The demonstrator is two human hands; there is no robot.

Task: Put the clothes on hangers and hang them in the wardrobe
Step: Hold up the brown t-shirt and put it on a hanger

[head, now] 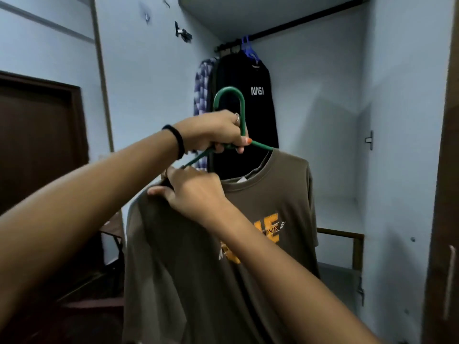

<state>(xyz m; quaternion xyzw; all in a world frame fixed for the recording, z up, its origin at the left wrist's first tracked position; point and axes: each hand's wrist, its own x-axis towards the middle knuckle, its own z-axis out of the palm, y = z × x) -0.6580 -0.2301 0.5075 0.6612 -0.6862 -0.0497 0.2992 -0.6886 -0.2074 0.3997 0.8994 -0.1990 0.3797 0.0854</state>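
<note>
A brown T-shirt (268,194) with an orange print hangs in front of me, its right shoulder on a green hanger (242,108). My left hand (213,131) grips the hanger at the base of its hook. My right hand (193,188) pinches the shirt's left shoulder by the collar, just below the hanger's bare left arm. Behind them stands the open wardrobe, with a dark rail (298,27) running under its top.
A black NASA shirt (258,100) on a blue hanger (248,49) and a checked shirt (202,95) hang at the rail's left end. A wooden drawer frame (347,238) sits low in the wardrobe. The wardrobe door (444,219) stands open at right; a dark door (37,145) is at left.
</note>
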